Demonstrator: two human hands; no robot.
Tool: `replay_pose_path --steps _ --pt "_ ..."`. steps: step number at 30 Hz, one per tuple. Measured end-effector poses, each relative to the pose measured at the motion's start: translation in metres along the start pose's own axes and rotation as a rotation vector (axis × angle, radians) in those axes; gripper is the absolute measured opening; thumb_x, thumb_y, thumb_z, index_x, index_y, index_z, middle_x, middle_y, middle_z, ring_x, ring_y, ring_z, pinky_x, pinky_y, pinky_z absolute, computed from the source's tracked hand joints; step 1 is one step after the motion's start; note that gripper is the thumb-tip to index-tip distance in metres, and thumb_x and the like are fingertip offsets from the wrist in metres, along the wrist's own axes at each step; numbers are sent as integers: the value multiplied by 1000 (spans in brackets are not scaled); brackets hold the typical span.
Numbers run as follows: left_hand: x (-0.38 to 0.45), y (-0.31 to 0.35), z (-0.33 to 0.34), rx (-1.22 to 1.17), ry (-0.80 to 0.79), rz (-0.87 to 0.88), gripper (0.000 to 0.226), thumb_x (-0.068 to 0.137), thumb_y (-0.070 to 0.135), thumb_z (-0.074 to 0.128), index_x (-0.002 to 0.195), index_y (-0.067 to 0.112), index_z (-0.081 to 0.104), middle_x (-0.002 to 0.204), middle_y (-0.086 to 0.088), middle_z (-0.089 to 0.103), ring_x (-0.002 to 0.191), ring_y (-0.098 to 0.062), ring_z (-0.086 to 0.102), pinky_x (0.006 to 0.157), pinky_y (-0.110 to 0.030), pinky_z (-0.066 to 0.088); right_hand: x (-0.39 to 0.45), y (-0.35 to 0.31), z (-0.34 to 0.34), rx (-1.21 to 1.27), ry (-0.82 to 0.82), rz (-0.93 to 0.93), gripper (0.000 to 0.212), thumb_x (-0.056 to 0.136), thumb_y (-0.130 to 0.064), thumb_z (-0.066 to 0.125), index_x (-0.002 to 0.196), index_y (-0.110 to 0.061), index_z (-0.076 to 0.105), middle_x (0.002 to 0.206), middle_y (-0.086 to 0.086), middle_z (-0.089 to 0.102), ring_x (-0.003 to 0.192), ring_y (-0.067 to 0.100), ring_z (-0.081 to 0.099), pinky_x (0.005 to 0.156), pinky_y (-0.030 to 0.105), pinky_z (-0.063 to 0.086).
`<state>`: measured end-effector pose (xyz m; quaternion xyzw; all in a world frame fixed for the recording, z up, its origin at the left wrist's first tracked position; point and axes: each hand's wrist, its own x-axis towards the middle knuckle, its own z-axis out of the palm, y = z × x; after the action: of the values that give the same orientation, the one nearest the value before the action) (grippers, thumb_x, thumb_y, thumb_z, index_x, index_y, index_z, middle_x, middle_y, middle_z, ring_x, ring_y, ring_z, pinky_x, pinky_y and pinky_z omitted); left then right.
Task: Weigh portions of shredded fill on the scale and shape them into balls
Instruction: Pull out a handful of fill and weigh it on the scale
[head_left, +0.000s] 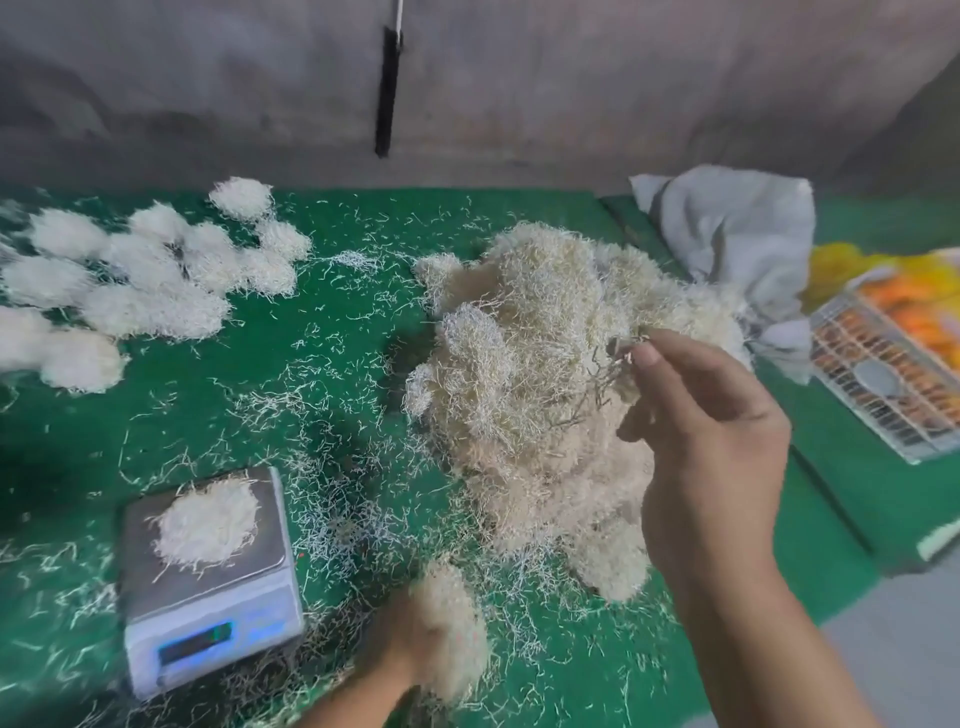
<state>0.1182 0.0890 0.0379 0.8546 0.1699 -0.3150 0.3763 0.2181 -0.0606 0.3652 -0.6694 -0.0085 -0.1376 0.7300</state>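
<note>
Scale, lower left of frame, lies nearer the left hand gripping a tuft; right hand pinches strands from the pile.

You're at a small handwork bench, more workshop than home: a green felt-covered table pushed against a bare, stained wall. A digital scale and rows of finished fill balls mark it as piecework production.
</note>
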Motion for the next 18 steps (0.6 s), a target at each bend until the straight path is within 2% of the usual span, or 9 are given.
replay_pose_path --steps 1,2,4,8,9,11,13,16,18 --pt "-3 1 -2 -18 24 1 30 93 25 61 120 30 49 113 3 58 97 -9 65 88 -30 62 -3 -3 3 -16 -13 6 9 93 -14 81 101 -18 83 97 8 79 63 12 62 54 23 51" --pt "-6 3 -6 -62 58 -2 65 91 31 72 145 27 37 135 0 49 125 -13 56 106 -32 53 -7 -4 5 -37 -22 10 9 93 -17 81 100 -21 84 98 7 79 63 12 61 54 23 51" --pt "-16 11 -21 -166 143 -15 104 85 39 81 163 22 15 155 -2 30 149 -20 30 122 -36 36 -15 -4 11 -76 -30 20 9 91 -23 82 99 -26 84 97 3 79 59 13 58 55 23 51" --pt "-52 36 -72 -441 281 192 75 94 62 62 154 24 39 151 1 47 137 -10 47 115 -28 39 -34 0 26 -68 -64 68 15 89 -27 84 103 -23 83 95 5 78 57 12 55 55 23 51" --pt "-64 45 -88 -685 209 204 69 93 68 57 149 28 47 148 1 55 132 -8 55 112 -29 44 -38 0 32 -46 -84 87 16 87 -27 84 103 -22 83 93 4 78 57 11 54 55 22 50" --pt "-86 62 -115 -1319 -123 168 67 90 71 59 141 28 58 141 -5 66 125 -19 66 108 -46 53 -48 1 43 -22 -129 129 19 84 -30 84 101 -21 83 87 1 76 57 9 54 54 21 49" --pt "-105 70 -133 -1745 -410 168 72 91 69 60 141 17 60 140 -18 65 127 -36 65 110 -61 47 -59 5 53 -26 -180 179 17 83 -30 85 98 -22 83 82 -2 74 56 7 55 52 20 49" --pt "-131 69 -153 -1898 -573 243 84 93 70 61 147 6 54 141 -32 57 126 -38 59 117 -61 40 -83 21 65 -133 -301 218 6 91 -26 82 97 -28 82 79 -3 77 55 12 66 52 22 53" --pt "-143 61 -161 -1891 -548 283 82 95 65 64 144 0 55 120 -26 64 107 -35 65 102 -51 54 -101 38 71 -246 -378 195 10 95 -24 79 97 -33 82 83 -2 80 63 19 75 57 26 58"
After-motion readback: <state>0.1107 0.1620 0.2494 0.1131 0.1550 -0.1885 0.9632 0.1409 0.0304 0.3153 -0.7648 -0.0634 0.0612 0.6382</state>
